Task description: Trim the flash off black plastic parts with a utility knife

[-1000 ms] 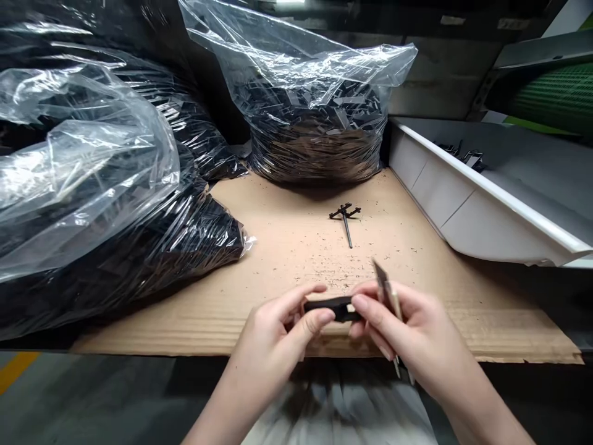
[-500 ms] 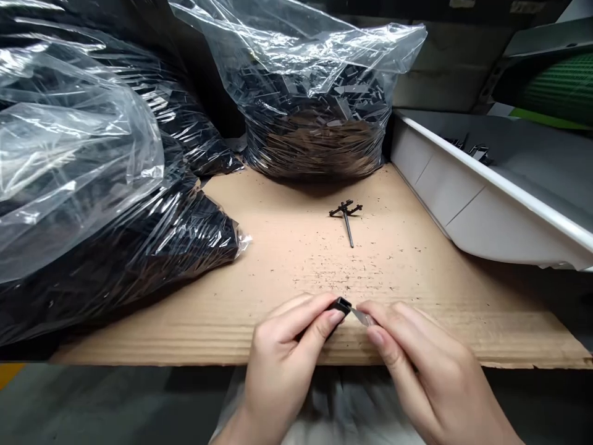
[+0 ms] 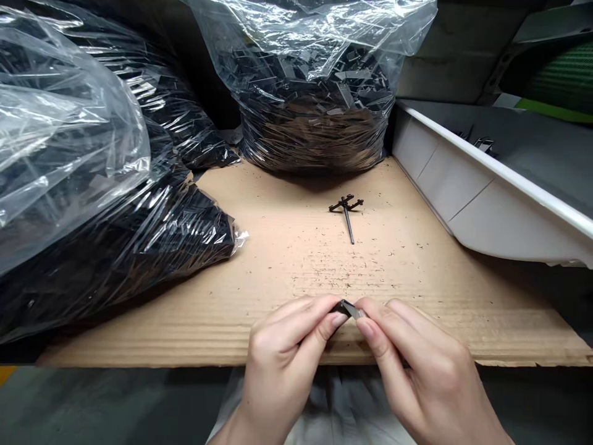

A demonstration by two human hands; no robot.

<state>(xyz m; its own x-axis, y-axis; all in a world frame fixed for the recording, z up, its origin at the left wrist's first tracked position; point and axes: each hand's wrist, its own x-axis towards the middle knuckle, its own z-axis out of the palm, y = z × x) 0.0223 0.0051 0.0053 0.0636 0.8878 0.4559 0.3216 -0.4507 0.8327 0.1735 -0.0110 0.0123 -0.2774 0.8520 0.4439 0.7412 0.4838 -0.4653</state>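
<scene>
Near the front edge of the cardboard, my left hand [image 3: 290,352] pinches a small black plastic part [image 3: 340,307] between thumb and fingers. Most of that part is hidden by the fingers. My right hand [image 3: 412,352] is closed on a small pointed metal blade [image 3: 354,310], whose tip lies against the part's end. Any handle of the blade is covered by my hand. Beyond the hands, a black branched plastic sprue [image 3: 346,210] with a long stem lies on the cardboard sheet [image 3: 269,216], and small dark shavings [image 3: 338,269] are scattered in front of it.
A large clear plastic bag [image 3: 315,117] full of black parts stands at the back. More bagged black parts [image 3: 176,228] fill the left side. On the right, a white tray [image 3: 477,191] holds a few dark pieces [image 3: 484,145].
My right hand has moved slightly left, bringing the blade across the end of the black part. The whole view has shifted a little.
</scene>
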